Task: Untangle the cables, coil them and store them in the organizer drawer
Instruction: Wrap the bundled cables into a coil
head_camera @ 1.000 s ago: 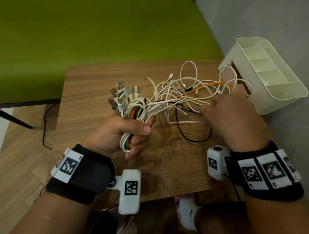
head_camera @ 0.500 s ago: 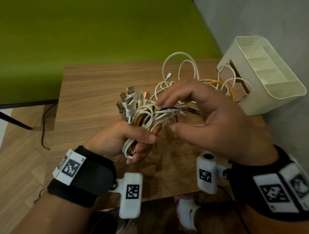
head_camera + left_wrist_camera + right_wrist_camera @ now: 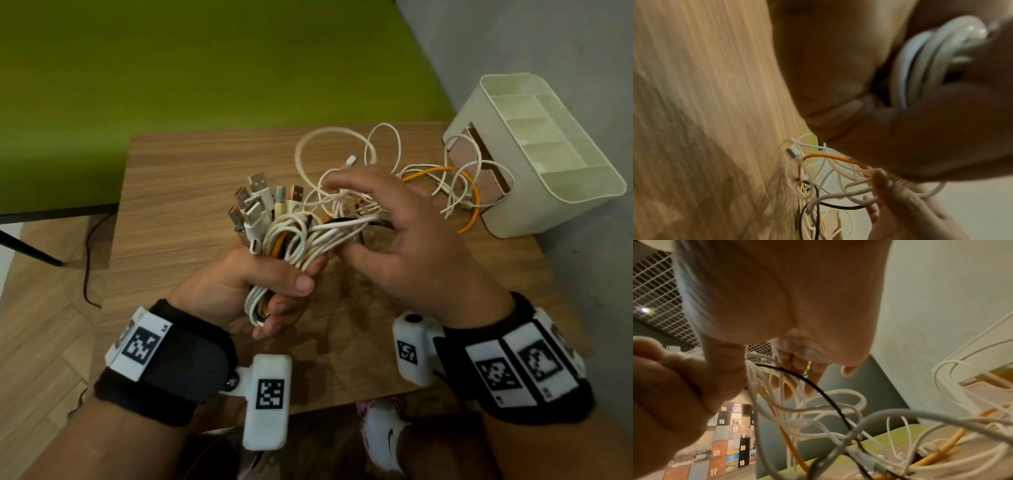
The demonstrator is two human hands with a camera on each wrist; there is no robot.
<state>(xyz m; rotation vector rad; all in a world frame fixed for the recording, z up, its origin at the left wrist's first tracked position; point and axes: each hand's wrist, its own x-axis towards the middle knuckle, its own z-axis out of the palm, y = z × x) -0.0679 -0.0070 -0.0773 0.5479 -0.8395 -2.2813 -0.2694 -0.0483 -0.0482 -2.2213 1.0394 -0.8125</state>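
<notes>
Head view: cables (image 3: 301,236) clenched inside left fingers (image 3: 291,281) (plugs upward).

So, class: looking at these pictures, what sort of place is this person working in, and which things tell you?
Probably an office or studio workspace, not a home kitchen or workshop. Clues: a small wooden table on wood flooring, a green partition wall behind it, and a metal grid ceiling in the right wrist view.

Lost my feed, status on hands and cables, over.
Left hand grips cable bundle. Right hand fingers spread among loose strands. Tangle trails against organizer, nothing stored.
</notes>
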